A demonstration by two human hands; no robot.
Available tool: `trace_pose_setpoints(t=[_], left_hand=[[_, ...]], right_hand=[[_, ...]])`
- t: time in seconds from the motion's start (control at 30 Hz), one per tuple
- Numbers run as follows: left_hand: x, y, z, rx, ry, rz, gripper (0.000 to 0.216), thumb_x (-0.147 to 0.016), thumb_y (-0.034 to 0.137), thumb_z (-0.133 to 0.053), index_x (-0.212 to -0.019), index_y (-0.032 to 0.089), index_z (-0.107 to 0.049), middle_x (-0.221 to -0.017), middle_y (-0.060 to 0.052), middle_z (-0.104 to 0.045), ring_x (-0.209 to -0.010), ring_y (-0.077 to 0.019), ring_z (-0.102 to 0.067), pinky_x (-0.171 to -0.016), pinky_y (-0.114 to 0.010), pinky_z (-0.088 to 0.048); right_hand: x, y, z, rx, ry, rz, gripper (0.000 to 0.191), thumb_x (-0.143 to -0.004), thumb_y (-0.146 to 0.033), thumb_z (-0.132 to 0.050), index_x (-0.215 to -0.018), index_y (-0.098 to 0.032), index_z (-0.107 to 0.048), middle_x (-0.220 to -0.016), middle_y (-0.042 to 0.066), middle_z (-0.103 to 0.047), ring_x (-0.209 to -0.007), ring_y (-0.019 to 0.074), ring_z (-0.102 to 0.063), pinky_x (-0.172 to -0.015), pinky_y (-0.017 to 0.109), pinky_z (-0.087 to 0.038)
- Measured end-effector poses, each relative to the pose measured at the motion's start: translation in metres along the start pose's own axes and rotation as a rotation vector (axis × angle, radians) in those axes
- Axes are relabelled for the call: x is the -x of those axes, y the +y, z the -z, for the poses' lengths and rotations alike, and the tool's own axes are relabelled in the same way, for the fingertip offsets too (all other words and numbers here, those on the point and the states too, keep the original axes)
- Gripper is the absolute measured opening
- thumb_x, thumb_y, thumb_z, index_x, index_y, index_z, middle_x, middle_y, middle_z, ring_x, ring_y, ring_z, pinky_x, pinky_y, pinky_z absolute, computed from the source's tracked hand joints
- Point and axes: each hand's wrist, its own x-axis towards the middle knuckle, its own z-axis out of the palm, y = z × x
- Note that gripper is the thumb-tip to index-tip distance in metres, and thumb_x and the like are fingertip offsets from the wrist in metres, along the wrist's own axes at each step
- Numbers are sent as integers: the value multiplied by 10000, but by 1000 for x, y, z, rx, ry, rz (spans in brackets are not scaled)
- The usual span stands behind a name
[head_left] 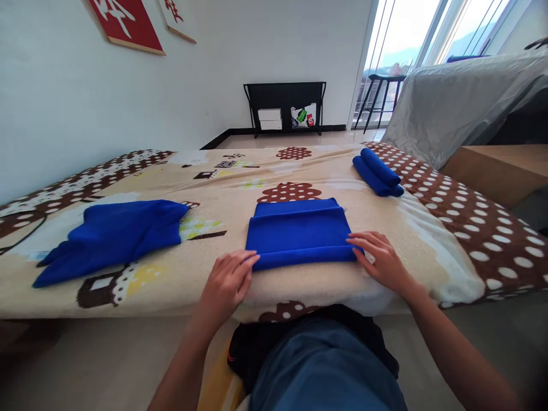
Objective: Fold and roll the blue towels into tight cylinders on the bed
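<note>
A folded blue towel (299,231) lies flat on the bed (428,251), close to its near edge and roughly midway along it, with a fold ridge running across its far part. The left hand (226,282) rests palm down at the towel's near left corner, its fingers loosely extended and close together, the fingertips touching the towel's edge; it pinches nothing. The right hand (381,260) lies flat at the near right corner, fingers slightly spread, their tips on the towel's right edge.

The bed is covered by a cream blanket (205,188) printed with brown dotted shapes. Toward the left end of the bed, well apart from the folded towel, a loose blue towel (111,237) lies rumpled. Near the far right corner of the bed sit two rolled blue towels (377,171), one touching the other.

Beyond the bed, a black rack (285,105) stands against the white wall, with white boxes (269,119) inside it. A black stool (383,94) stands by the window, and a piece of furniture under a plastic sheet (454,100) stands to the right.
</note>
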Motion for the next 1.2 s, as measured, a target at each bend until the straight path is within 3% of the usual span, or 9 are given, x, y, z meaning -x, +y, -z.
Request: trace_pose_setpoints(t=[0.1,0.23,0.37,0.53,0.7,0.87,0.93,1.03,1.2], left_hand=[[20,6,3,4,-63,-28,395,-949,138,-476,-1313,250,-580,-1252,-59,-667,-1175,-225,-597,-1040,-407,-415],[22,-5,-11,74,-84,71,377,-935,158,-475,-1287,242,-579,-1232,-56,-662,-1162,-226,-587,-1005,-399,-425],[8,-12,-22,62,-106,169,369,-862,136,-504,-1201,225,-620,-1196,-67,-656,-1119,-253,-577,-963,-410,-414],[-15,-11,-21,4,-151,196,276,-851,134,-475,-1052,224,-641,-1124,-57,-683,-1084,-257,-585,-913,-412,-367],[-16,-12,-8,5,-183,191,229,-831,140,-459,-994,194,-612,-1014,-61,-686,-1015,-248,-598,-921,-421,-338],[-9,-14,-2,40,-295,212,206,-844,151,-439,-961,205,-600,-979,-46,-696,-949,-230,-614,-916,-433,-349],[-16,-6,-6,-67,-282,238,211,-852,140,-441,-952,200,-617,-989,-70,-704,-973,-259,-617,-918,-473,-353],[-34,22,-23,-232,-159,219,283,-850,90,-453,-1029,183,-652,-1088,-125,-703,-1071,-314,-608,-949,-540,-357],[-50,63,-56,-13,-89,-116,451,-885,34,-441,-1267,191,-622,-1311,-93,-665,-1273,-246,-573,-1042,-452,-430]], right_hand=[[23,0,-1,-29,-72,62,351,-965,-221,-499,-1292,-265,-620,-1273,50,-657,-1153,225,-593,-984,418,-462],[27,3,-8,-24,-144,31,436,-946,-217,-519,-1379,-259,-544,-1323,44,-629,-1200,234,-558,-1022,436,-430],[15,8,-14,-59,-126,-46,364,-935,-216,-513,-1290,-256,-583,-1188,44,-681,-1118,233,-589,-987,424,-433],[1,13,-19,-146,-69,-166,350,-925,-228,-518,-1275,-225,-533,-1136,63,-669,-1081,228,-602,-985,407,-429],[-3,4,-9,-127,-66,-124,236,-927,-195,-469,-1144,-202,-561,-1067,67,-660,-1017,217,-583,-942,377,-421],[0,-11,-2,-33,-128,-104,194,-935,-167,-433,-1036,-194,-597,-948,61,-669,-924,217,-581,-879,378,-426],[-3,-20,-7,133,-75,-136,191,-907,-153,-469,-1012,-184,-625,-1024,95,-674,-984,257,-577,-906,427,-416],[-16,-44,-22,265,6,-135,262,-850,-95,-504,-1050,-168,-656,-1229,130,-639,-1118,302,-557,-969,474,-403],[-30,-87,-51,62,-51,77,433,-902,-88,-470,-1311,-165,-591,-1342,83,-623,-1235,229,-552,-1069,422,-410]])
